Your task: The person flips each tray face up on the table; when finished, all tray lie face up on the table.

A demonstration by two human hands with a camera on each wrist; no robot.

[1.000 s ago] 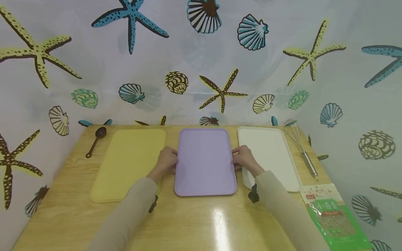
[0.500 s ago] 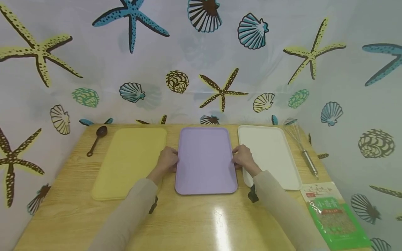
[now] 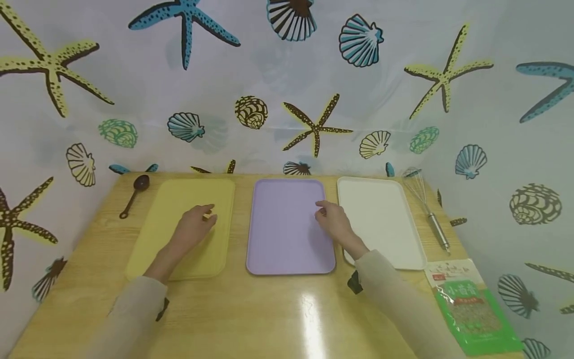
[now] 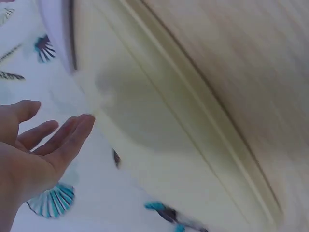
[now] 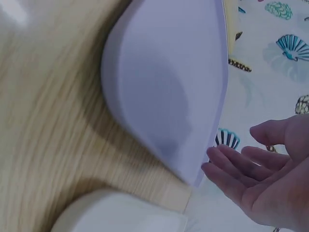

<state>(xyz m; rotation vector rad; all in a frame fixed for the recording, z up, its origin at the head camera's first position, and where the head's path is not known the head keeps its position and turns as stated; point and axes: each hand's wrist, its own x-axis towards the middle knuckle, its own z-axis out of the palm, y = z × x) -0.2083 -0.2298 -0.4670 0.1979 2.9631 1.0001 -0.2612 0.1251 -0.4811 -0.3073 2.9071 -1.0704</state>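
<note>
Above the yellow tray [image 3: 157, 254] hovers my left hand [image 3: 194, 227], its fingers loosely bent with nothing between them. My right hand [image 3: 336, 222] is held over the right edge of the purple tray [image 3: 287, 229], also holding nothing. The white tray [image 3: 383, 224] lies just right of that hand. In the left wrist view, the left hand [image 4: 43, 145] has its thumb and fingers apart, with the yellow tray [image 4: 159, 130] beyond. The right wrist view has the right hand [image 5: 260, 174] relaxed, beside the purple tray [image 5: 159, 72].
A dark brown spoon [image 3: 134, 196] lies at the far left of the wooden table [image 3: 251, 319]. On the right are a wire whisk [image 3: 428, 212] and a green-and-white packet [image 3: 475, 306]. A curtain [image 3: 269, 75] printed with starfish and shells hangs behind.
Both hands have let go of the purple tray's sides. The left hand has moved left over the yellow tray; the right has lifted slightly and shifted left over the purple tray's edge.
</note>
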